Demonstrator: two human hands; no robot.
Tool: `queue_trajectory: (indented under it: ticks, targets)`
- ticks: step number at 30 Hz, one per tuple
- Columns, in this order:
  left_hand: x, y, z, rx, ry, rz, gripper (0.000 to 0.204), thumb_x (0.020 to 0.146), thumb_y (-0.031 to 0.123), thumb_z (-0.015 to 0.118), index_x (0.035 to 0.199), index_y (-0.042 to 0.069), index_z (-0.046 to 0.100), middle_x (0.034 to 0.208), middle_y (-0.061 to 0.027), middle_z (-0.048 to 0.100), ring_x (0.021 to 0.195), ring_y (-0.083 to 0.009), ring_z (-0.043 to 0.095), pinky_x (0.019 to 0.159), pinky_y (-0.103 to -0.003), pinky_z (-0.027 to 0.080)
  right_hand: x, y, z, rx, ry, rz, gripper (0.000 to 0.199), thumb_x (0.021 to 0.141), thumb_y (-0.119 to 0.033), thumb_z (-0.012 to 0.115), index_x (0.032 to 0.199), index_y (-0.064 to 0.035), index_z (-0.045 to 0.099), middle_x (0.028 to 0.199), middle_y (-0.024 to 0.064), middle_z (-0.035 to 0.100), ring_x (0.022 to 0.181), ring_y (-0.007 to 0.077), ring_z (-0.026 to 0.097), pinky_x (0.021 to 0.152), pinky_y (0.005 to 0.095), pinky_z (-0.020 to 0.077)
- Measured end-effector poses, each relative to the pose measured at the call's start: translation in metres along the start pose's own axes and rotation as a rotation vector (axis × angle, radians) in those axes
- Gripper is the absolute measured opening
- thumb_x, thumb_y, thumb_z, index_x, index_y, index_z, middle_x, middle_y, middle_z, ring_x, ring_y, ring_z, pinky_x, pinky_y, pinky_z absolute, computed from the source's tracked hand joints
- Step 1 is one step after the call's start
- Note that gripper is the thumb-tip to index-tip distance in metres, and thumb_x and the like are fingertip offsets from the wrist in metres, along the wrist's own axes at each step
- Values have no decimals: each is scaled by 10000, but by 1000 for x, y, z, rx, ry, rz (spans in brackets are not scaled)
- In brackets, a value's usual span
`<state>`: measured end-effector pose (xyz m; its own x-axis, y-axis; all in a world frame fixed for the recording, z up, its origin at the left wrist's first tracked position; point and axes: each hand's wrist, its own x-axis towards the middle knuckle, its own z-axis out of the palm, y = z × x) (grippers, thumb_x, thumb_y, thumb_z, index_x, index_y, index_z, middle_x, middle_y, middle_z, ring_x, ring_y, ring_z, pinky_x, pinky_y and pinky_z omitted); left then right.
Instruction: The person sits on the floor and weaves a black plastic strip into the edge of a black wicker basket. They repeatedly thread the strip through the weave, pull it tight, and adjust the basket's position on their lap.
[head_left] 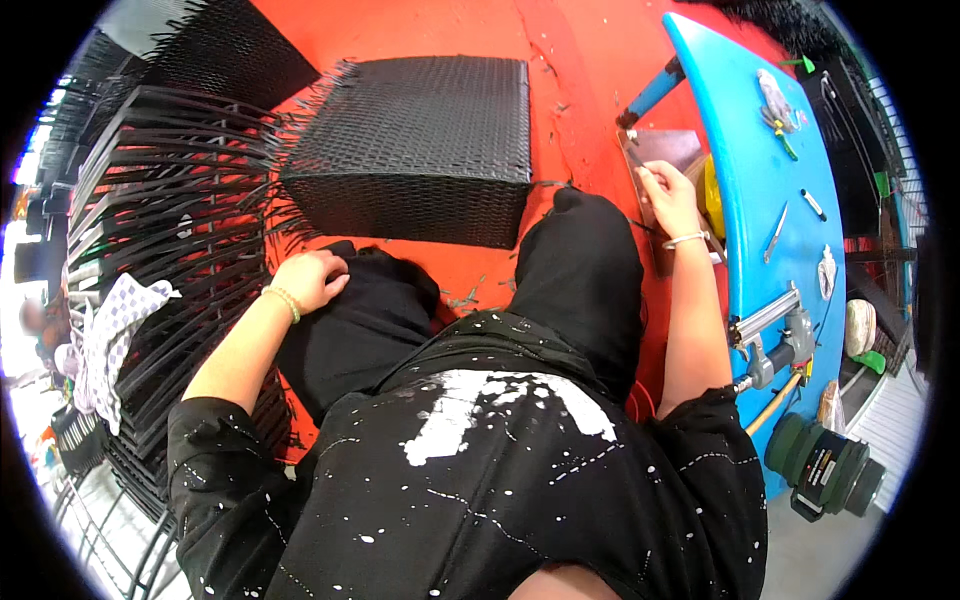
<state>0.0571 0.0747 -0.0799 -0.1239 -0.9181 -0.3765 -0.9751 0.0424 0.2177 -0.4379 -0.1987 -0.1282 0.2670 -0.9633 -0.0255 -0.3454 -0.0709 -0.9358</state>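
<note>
Head view: a finished-looking black woven box [415, 150] is seen on the orange floor [590, 60], loose strand ends left at its left edge. The left hand [308, 280] is rested loosely curled and empty on the knee; the right hand [668, 195] is closed on a thin strand, apparently, beside the blue desk [750, 200].

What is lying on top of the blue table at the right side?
On the blue table lie small hand tools, a metal stapler-like tool and a wooden handle. The right hand hides its near edge.
</note>
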Motion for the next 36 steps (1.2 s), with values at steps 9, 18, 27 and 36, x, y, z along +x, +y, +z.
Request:
queue_trajectory:
  ticks: [9, 18, 27, 36]
  targets:
    - [210, 18, 44, -45, 7, 276, 103, 839, 166, 647, 906, 95, 679, 916, -106, 643, 903, -325, 633, 789, -416, 524, 71, 123, 48, -407, -578, 26, 184, 842, -196, 702, 912, -25, 699, 803, 117, 702, 711, 188, 658, 695, 340, 525]
    - [346, 38, 88, -15, -27, 314, 192, 858, 181, 646, 1023, 90, 687, 1019, -98, 642, 977, -323, 627, 851, -402, 519, 122, 205, 103, -637, -1117, -54, 129, 789, -119, 712, 834, -6, 669, 775, 108, 665, 753, 216, 655, 725, 333, 515]
    - [378, 49, 79, 29, -136, 485, 133, 831, 178, 694, 925, 84, 682, 920, -84, 633, 865, -299, 646, 766, -397, 528, 97, 209, 125, 50, -1044, 99, 157, 873, -169, 688, 828, -23, 722, 732, 10, 700, 679, 106, 640, 677, 289, 537]
    - [392, 69, 84, 51, -145, 487, 130, 801, 153, 714, 882, 63, 667, 892, -109, 627, 857, -317, 642, 759, -410, 524, 114, 123, 115, 246, -1043, 343, 238, 959, -262, 616, 940, -37, 692, 730, 16, 671, 673, 96, 656, 620, 223, 522]
